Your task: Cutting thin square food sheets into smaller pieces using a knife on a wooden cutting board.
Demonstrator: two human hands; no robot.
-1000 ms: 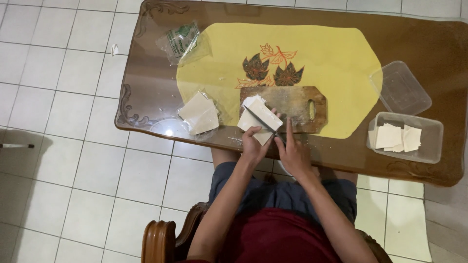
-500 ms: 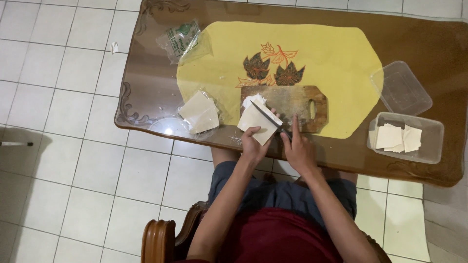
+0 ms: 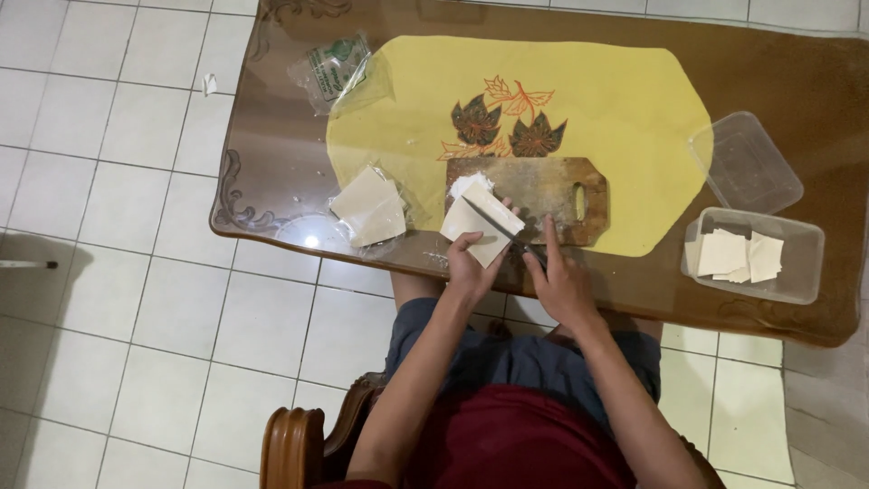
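Observation:
A wooden cutting board (image 3: 552, 186) lies on the yellow leaf-patterned mat (image 3: 625, 109). A stack of pale square sheets (image 3: 478, 217) rests on the board's near-left corner. My left hand (image 3: 469, 267) presses on that stack from the near side. My right hand (image 3: 559, 282) grips a knife (image 3: 518, 243) whose blade lies across the stack, index finger stretched along the board. A smaller white piece (image 3: 469, 184) sits on the board behind the stack.
Another pile of pale sheets on clear wrap (image 3: 369, 206) lies left of the board. A clear tub (image 3: 787, 258) at right holds cut squares, its lid (image 3: 744, 161) behind it. A plastic bag (image 3: 337, 68) sits far left. Wooden table edge (image 3: 272, 231), chair (image 3: 294, 444).
My right hand has drawn the knife slightly toward me along the stack; my left hand stays on the sheets. The view has shifted a little.

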